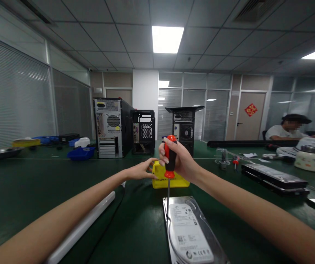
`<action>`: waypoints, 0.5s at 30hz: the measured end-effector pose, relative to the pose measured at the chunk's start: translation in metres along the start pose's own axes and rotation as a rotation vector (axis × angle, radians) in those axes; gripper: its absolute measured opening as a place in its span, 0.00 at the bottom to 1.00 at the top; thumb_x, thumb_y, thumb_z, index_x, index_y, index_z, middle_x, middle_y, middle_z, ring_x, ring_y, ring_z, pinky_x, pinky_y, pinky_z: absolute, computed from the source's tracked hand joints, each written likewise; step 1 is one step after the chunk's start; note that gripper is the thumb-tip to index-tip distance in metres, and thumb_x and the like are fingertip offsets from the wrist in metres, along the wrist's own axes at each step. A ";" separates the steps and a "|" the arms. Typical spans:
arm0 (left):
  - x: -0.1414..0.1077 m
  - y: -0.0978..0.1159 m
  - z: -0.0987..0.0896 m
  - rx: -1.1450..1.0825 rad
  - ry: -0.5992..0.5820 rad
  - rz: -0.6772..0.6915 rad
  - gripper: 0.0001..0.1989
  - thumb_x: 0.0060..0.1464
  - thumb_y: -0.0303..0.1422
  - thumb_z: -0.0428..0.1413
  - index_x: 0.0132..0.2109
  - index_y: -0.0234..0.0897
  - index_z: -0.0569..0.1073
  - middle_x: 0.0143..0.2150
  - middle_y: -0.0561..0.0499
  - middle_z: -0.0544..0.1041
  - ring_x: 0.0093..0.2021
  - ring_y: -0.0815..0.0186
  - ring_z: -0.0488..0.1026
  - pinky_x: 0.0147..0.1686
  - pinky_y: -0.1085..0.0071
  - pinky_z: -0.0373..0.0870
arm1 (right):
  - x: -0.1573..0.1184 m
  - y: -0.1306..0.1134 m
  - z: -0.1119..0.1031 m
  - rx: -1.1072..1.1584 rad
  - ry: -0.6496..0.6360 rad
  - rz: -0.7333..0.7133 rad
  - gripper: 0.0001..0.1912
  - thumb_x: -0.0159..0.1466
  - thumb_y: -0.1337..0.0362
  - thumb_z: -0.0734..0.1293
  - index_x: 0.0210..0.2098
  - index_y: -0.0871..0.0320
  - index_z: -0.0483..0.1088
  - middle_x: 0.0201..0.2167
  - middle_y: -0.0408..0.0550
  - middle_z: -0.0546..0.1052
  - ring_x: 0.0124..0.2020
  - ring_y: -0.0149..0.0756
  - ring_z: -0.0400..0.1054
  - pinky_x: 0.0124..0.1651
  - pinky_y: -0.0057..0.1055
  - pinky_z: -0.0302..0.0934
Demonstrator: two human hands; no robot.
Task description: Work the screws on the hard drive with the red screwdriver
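My right hand point(181, 157) is wrapped round the red and black handle of a screwdriver point(170, 157), held upright. Its shaft points down, and the tip meets the left edge of a silver hard drive point(190, 231) with a white label, lying flat on the green table. Just behind the drive stands a yellow case point(183, 181). At that case's left end is my left hand point(143, 169), fingers apart and touching it; some fingertips are hidden behind it.
Computer towers point(109, 126) stand at the back, with a blue tray point(81, 153) to their left. Stacked drives point(274, 176) and a cream jar point(308, 158) lie right. A white bar point(86, 223) and black cable are front left. A person point(286, 128) sits far right.
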State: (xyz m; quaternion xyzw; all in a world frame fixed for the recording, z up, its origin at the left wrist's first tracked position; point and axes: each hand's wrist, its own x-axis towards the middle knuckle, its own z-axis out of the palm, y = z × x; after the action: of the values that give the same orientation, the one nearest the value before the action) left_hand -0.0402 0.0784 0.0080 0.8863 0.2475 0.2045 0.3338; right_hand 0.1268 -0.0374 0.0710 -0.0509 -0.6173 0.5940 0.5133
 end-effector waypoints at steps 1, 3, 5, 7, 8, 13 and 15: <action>0.000 0.000 0.000 -0.006 0.007 -0.007 0.33 0.45 0.34 0.59 0.56 0.37 0.54 0.51 0.45 0.65 0.50 0.60 0.64 0.48 0.62 0.63 | -0.001 -0.001 -0.001 -0.003 -0.002 0.002 0.10 0.61 0.61 0.60 0.26 0.60 0.63 0.19 0.40 0.64 0.20 0.24 0.58 0.27 0.24 0.57; 0.000 -0.001 0.000 -0.015 0.021 -0.014 0.35 0.45 0.34 0.60 0.57 0.38 0.53 0.52 0.45 0.63 0.51 0.60 0.63 0.48 0.61 0.63 | -0.002 -0.002 -0.005 0.011 0.004 0.004 0.09 0.61 0.61 0.59 0.30 0.59 0.65 0.24 0.42 0.67 0.24 0.26 0.62 0.30 0.25 0.59; 0.001 -0.002 0.000 -0.022 0.028 -0.016 0.35 0.45 0.33 0.60 0.58 0.39 0.52 0.53 0.44 0.61 0.52 0.59 0.63 0.48 0.61 0.62 | -0.002 -0.003 -0.008 0.044 0.014 0.014 0.09 0.61 0.60 0.58 0.34 0.59 0.66 0.29 0.44 0.69 0.28 0.28 0.64 0.32 0.28 0.60; 0.001 -0.003 0.000 -0.023 0.022 -0.012 0.35 0.44 0.33 0.60 0.58 0.39 0.52 0.54 0.44 0.60 0.52 0.59 0.63 0.48 0.60 0.63 | -0.003 -0.003 -0.009 0.068 0.014 0.023 0.11 0.62 0.59 0.57 0.37 0.59 0.66 0.31 0.45 0.69 0.29 0.29 0.64 0.34 0.29 0.60; 0.001 -0.005 0.000 -0.024 0.019 -0.008 0.36 0.44 0.33 0.60 0.58 0.40 0.52 0.55 0.44 0.59 0.51 0.59 0.63 0.48 0.60 0.63 | -0.003 -0.003 -0.009 0.074 0.011 0.020 0.12 0.62 0.59 0.56 0.38 0.58 0.65 0.31 0.45 0.69 0.29 0.29 0.64 0.34 0.29 0.60; 0.002 -0.009 0.000 -0.032 0.000 0.037 0.37 0.46 0.34 0.59 0.59 0.40 0.49 0.54 0.45 0.61 0.51 0.60 0.64 0.48 0.61 0.63 | -0.001 0.000 -0.004 0.049 0.045 -0.029 0.06 0.60 0.60 0.60 0.36 0.54 0.61 0.26 0.40 0.68 0.23 0.25 0.60 0.27 0.25 0.56; 0.002 -0.009 0.000 -0.005 -0.008 0.045 0.35 0.46 0.35 0.59 0.58 0.40 0.51 0.54 0.46 0.62 0.51 0.60 0.64 0.49 0.61 0.62 | 0.000 0.001 -0.003 0.028 0.061 -0.037 0.06 0.59 0.62 0.63 0.33 0.55 0.59 0.25 0.39 0.67 0.21 0.24 0.59 0.25 0.24 0.54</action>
State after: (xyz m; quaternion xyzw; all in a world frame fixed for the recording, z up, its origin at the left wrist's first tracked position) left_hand -0.0414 0.0855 0.0022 0.8916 0.2255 0.2090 0.3323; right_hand 0.1280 -0.0354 0.0694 -0.0503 -0.5940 0.5910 0.5435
